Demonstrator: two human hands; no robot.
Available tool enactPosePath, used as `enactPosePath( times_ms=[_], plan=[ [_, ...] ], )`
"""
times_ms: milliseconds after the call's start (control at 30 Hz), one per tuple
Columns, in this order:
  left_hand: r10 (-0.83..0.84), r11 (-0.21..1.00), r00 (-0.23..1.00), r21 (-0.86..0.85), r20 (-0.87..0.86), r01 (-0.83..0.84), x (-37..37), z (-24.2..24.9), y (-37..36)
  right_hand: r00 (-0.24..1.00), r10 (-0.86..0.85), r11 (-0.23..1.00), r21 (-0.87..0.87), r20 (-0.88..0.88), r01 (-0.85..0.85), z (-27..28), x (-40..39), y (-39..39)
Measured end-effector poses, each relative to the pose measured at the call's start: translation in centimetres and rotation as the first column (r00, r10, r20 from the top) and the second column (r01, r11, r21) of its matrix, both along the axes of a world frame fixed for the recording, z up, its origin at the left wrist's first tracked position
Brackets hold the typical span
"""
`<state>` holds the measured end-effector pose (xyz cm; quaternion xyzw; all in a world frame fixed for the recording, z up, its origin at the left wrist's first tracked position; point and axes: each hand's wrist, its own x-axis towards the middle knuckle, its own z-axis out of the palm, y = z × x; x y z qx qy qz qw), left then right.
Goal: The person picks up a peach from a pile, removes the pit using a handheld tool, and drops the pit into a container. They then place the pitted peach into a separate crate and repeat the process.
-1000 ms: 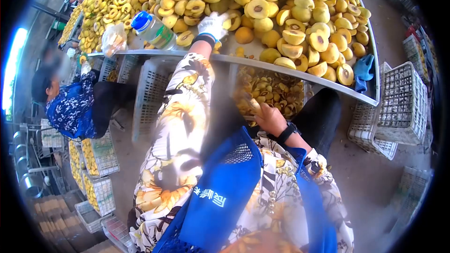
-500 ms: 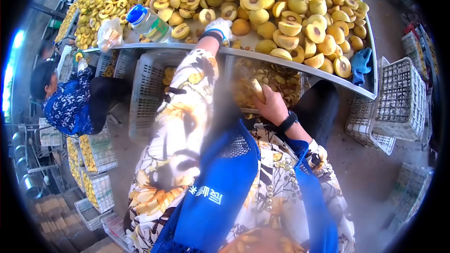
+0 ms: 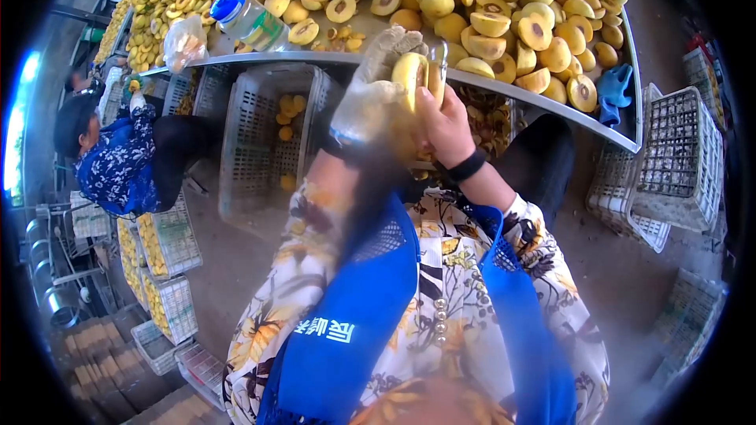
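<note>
My left hand (image 3: 372, 86), in a pale, soiled glove, is closed around a yellow peach half (image 3: 409, 77) just in front of the table edge. Against the fruit's right side, my bare right hand (image 3: 447, 127) grips a small metal pitting tool (image 3: 438, 59) whose shiny curved end points up. Its handle is mostly hidden by the fingers, and blur near the wrists hides some detail. Beyond both hands, a large heap of halved yellow peaches (image 3: 488, 24) covers the metal-edged table (image 3: 315, 57), many with brown centres facing up.
On the table stand a blue-capped bottle (image 3: 253, 24), a plastic bag (image 3: 185, 43) and a blue glove (image 3: 614, 94). A crate (image 3: 236, 142) with a few peaches sits below left. Stacked crates (image 3: 681, 157) are at right. A co-worker (image 3: 118, 157) sits at left.
My left hand has drawn back from the table toward me with a peach half in it. My right hand has risen, bringing the tool up against the fruit.
</note>
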<state>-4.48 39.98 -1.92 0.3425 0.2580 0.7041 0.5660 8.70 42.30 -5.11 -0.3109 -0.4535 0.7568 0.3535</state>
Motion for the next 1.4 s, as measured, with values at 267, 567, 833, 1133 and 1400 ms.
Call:
enactPosePath(
  times_ms=[267,567,833,1133,1400],
  plan=[
    [0.180,0.966,0.925,-0.235,0.333,-0.104,2.6,-4.8,-1.6,0.765,-0.342,0.783,0.616,0.545,-0.089,0.6,0.9,-1.4],
    [0.381,0.907,0.923,-0.175,-0.051,-0.384,3.0,-3.1,-1.8,0.684,-0.328,0.661,0.676,0.651,-0.326,-0.2,2.1,-2.0],
    [0.326,0.932,0.945,-0.184,0.040,-0.313,2.9,-2.7,-2.3,0.651,-0.280,0.673,0.628,0.706,-0.391,0.4,2.3,-3.3],
    [0.105,0.955,0.760,-0.149,-0.641,-0.258,-0.6,-3.4,-1.4,0.684,-0.179,0.696,0.582,0.708,-0.420,-1.1,2.3,-3.2],
    [0.571,0.729,0.711,-0.145,-0.409,-0.669,3.9,-3.0,-2.1,0.731,-0.058,0.877,0.385,0.680,-0.288,1.5,1.2,-3.7]
  ],
)
